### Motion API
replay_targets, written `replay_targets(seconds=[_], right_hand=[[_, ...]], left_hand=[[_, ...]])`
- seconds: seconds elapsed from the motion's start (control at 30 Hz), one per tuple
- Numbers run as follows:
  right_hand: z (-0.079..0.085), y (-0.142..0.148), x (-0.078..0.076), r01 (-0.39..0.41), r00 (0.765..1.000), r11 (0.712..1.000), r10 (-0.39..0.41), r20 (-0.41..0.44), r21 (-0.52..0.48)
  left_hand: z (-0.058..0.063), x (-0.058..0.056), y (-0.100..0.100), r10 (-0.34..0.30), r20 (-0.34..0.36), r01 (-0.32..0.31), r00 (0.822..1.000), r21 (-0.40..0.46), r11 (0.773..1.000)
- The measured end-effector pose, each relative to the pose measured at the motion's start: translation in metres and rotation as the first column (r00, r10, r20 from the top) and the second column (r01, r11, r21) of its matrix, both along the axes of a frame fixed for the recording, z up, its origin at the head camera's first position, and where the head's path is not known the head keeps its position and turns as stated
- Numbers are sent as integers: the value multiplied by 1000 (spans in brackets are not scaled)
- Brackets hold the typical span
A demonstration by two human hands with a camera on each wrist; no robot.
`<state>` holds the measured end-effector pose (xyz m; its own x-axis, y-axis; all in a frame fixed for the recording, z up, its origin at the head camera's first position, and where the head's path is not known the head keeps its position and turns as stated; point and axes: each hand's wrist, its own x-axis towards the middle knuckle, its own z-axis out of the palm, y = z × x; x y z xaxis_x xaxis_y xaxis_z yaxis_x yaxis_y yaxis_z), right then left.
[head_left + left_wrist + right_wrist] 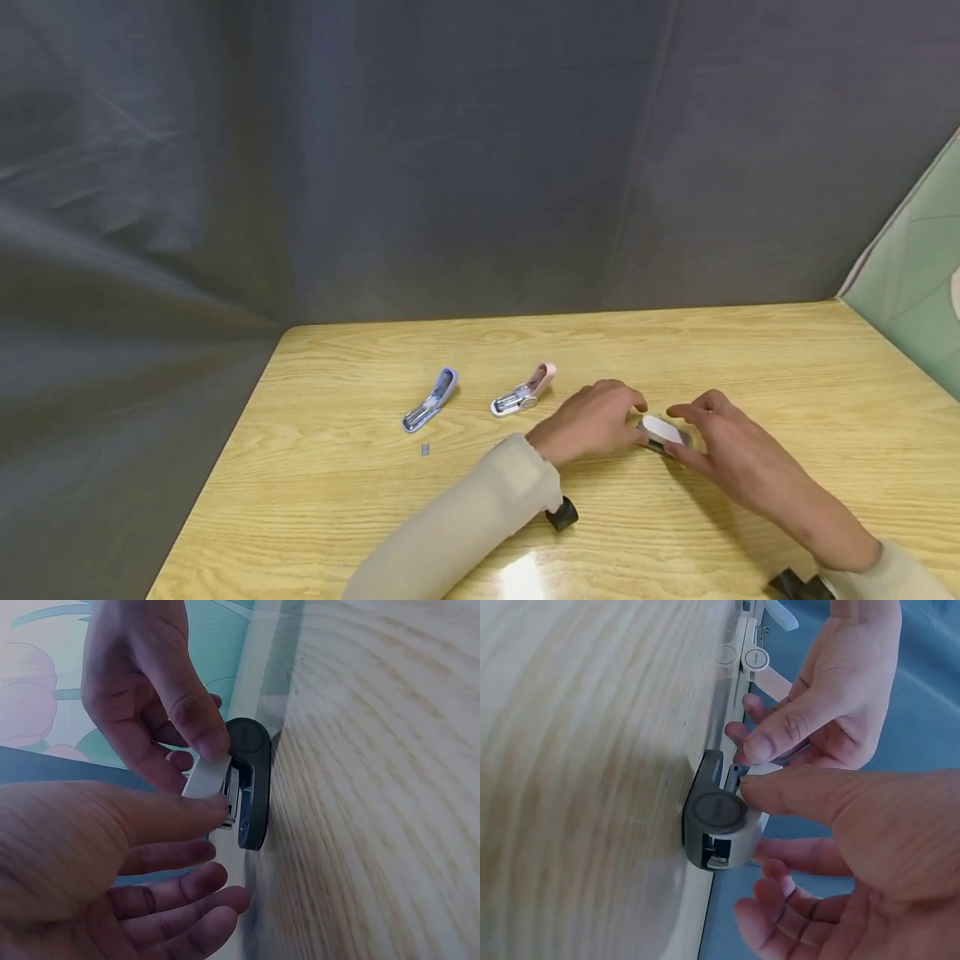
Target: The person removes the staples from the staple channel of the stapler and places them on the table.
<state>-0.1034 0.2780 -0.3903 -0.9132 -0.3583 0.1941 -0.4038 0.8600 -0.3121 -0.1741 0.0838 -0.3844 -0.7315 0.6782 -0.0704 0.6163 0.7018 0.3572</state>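
A small stapler with a white top and dark grey base [663,430] sits on the table between both hands. My left hand [600,419] pinches the front of its white top [204,777] between thumb and forefinger, the other fingers loosely bent. From the other side my right hand [738,454] holds the top near the round hinge [719,812], its thumb on the near side. In the left wrist view, a gap shows between the raised top and the grey base [259,802]. The far fingertips are partly hidden.
To the left lie a blue stapler [431,402] and a pink and white stapler [525,392], both with lids swung back. A small staple strip [425,449] lies below the blue one. Dark cloth [480,167] hangs behind the wooden table [315,500].
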Motion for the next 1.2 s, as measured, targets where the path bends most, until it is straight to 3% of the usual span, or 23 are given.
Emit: replay_targets(seconds=[0.23,0.7,1.2], right_hand=[[-1,-5,-5,-23,1000,998,23,6,-56],[-1,-14,-9,-30,999,998,28,-41,-51],[-4,-16,-13,-31,1000,999,31,-2,-10]], left_hand=[[-6,-5,6,-46,18,46,999,20,999],[-8,-2,10,-24,-17,24,1000,25,999],[-11,-1,9,-7,-26,8,1000,30,1000]])
